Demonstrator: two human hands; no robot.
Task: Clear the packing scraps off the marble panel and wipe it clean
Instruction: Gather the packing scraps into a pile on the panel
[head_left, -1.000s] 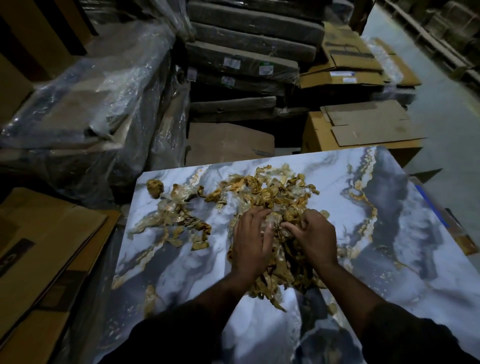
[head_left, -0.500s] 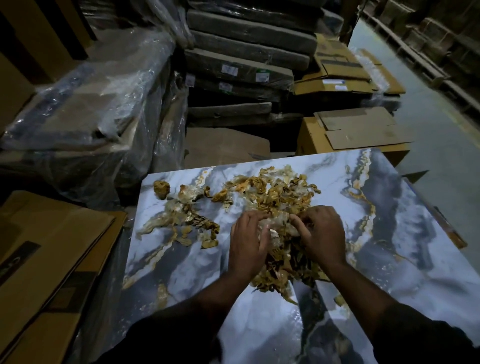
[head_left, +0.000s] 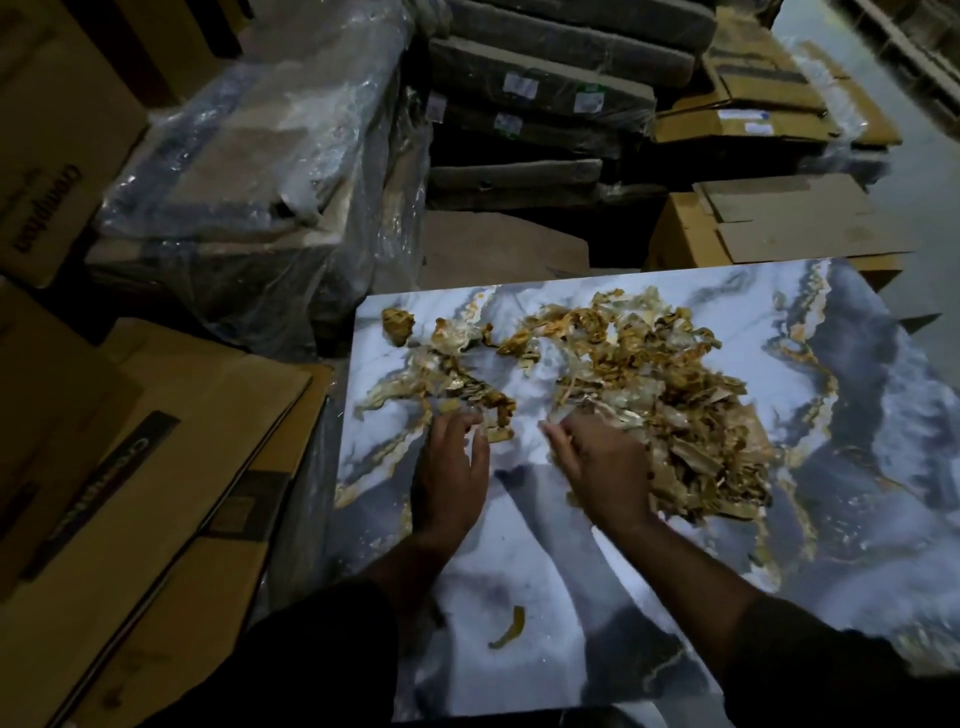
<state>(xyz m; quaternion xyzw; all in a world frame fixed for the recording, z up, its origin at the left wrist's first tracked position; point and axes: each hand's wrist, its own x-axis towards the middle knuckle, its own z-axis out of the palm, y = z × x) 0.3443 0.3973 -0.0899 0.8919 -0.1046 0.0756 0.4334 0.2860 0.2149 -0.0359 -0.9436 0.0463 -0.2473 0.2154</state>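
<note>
Warehouse clutter fills the upper half of the frame: plastic-wrapped pallets (head_left: 249, 171) at upper left, dark stacked packages (head_left: 540, 88) at top centre, cardboard boxes (head_left: 779, 228) at upper right, and flattened cartons (head_left: 130, 467) down the left edge. Filling the lower right is the marble panel (head_left: 571, 597), white and grey-blue with gold veining, serving as the worktop.

The packing scraps lie in two groups. A big heap (head_left: 665, 405) of crumpled brown paper and clear film spreads across the panel's centre and right; a thinner trail (head_left: 441, 374) runs toward the panel's upper-left corner, ending in a small brown wad (head_left: 397, 325). One stray curl (head_left: 506, 634) sits alone near the bottom, close to the person's sleeves.

Both hands are on the panel, well apart. The right hand (head_left: 602, 467) lies against the heap's left flank, fingers bent into the paper — whether it truly grips any I cannot tell, since the fingertips are buried. The left hand (head_left: 452, 478) rests flat with fingers spread and loose, holding nothing, its tips just touching the near end of the trail.

What the next move seems to turn on: the trail lies directly above the left hand and stretches away up-left, so that hand is the nearer one to rake it in toward the heap. Nothing stands between hand and scraps — though the panel's left edge is close, and loose bits could slide off it onto the cartons. Wiping looks a long way off.
</note>
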